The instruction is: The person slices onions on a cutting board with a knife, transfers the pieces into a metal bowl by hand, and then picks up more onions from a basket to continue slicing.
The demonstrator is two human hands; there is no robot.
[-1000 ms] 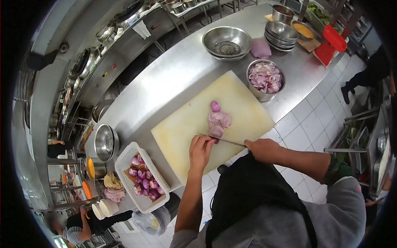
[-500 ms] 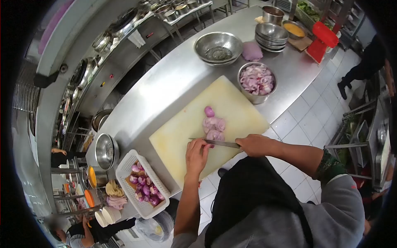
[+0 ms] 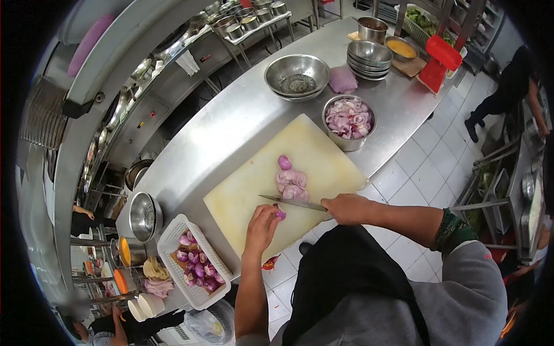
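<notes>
My right hand point(image 3: 345, 209) is closed round the handle of a knife point(image 3: 293, 202), whose blade lies low over the cutting board point(image 3: 242, 179) and points left. Just below the blade, my left hand point(image 3: 262, 226) pinches a small purple piece of onion point(image 3: 280, 214) in its fingertips. Beyond the blade, touching or very close to it, is a pile of pale onion slices point(image 3: 292, 184). A purple onion piece point(image 3: 284, 162) sits at the far end of that pile.
A white basket point(image 3: 163, 247) of purple onions stands left of the board. Behind the board are a steel pot point(image 3: 350, 145) of sliced onion, a wide steel bowl point(image 3: 277, 75), stacked bowls point(image 3: 369, 57) and a red device point(image 3: 434, 74). Other people stand at the edges.
My left hand has drawn back from the blade, toward me, with the onion piece in its fingers. The knife has come away from where that hand was.
</notes>
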